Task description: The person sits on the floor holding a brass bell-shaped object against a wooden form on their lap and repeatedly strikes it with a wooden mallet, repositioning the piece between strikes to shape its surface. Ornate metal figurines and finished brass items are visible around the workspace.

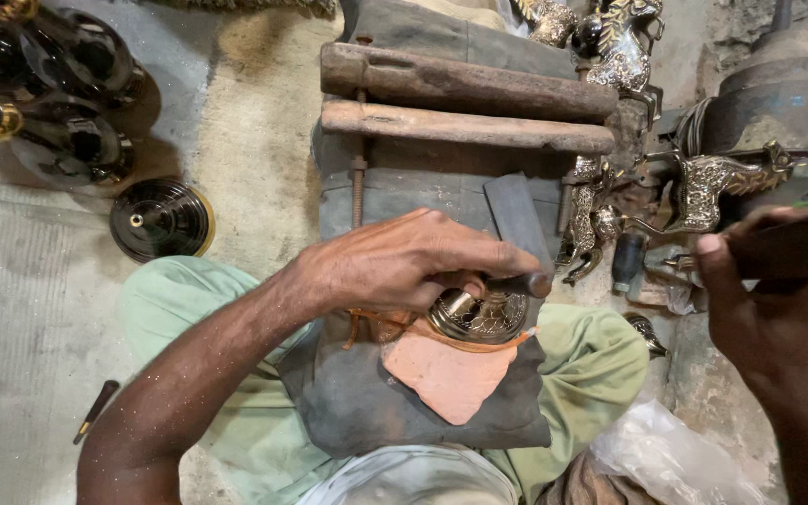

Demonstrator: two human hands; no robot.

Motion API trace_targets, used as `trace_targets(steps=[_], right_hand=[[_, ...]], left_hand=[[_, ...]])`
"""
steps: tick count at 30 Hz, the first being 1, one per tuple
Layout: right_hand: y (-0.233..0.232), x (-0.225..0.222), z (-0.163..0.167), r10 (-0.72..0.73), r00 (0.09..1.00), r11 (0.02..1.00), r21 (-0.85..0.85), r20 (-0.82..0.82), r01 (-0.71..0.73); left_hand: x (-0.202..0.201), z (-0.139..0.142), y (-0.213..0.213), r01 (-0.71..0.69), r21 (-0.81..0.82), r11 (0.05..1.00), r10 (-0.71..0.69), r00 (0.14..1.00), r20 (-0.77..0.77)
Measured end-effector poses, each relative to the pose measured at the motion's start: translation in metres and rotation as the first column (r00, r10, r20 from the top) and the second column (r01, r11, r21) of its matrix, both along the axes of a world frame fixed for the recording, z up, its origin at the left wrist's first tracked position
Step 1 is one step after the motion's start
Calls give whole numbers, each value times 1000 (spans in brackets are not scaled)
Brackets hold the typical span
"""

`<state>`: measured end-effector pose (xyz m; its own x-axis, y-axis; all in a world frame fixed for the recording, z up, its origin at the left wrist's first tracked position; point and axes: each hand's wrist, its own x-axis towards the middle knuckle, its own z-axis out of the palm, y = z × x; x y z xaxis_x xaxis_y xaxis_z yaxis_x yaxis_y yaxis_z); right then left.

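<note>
My left hand (404,262) grips a short dark metal punch (521,283), its tip resting on a round engraved brass piece (483,318). That brass piece lies on an orange cloth (446,374) over a dark grey pad (348,402) on my lap. My right hand (764,299) is raised at the right, shut on a dark wooden handle (797,245), apart from the brass piece. What is at the far end of the handle is out of view.
Two thick wooden bars (465,103) lie across a grey block ahead. Ornate brass horse figures (703,187) stand at the upper right. Dark polished brass vessels (58,84) and a round lid (159,220) sit at the left. A crumpled plastic bag (666,458) lies lower right.
</note>
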<state>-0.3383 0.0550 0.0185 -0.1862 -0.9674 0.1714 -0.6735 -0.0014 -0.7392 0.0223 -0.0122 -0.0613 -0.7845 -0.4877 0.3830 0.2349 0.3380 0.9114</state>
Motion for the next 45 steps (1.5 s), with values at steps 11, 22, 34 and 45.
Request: trace_targets(steps=[11, 22, 34, 45], right_hand=[[-41, 8, 49, 403, 679, 914, 310, -614, -263], [-115, 57, 75, 647, 159, 718, 526, -746, -455], [-104, 56, 73, 583, 341, 812, 512, -738, -280], [-85, 40, 65, 479, 829, 836, 441, -290, -328]], left_hand=[[2, -26, 13, -253, 244, 936, 249, 967, 51], [-5, -41, 49, -368, 602, 709, 473, 881, -20], [-10, -48, 29, -230, 586, 777, 354, 929, -104], [-6, -39, 28, -265, 523, 810, 345, 937, -60]])
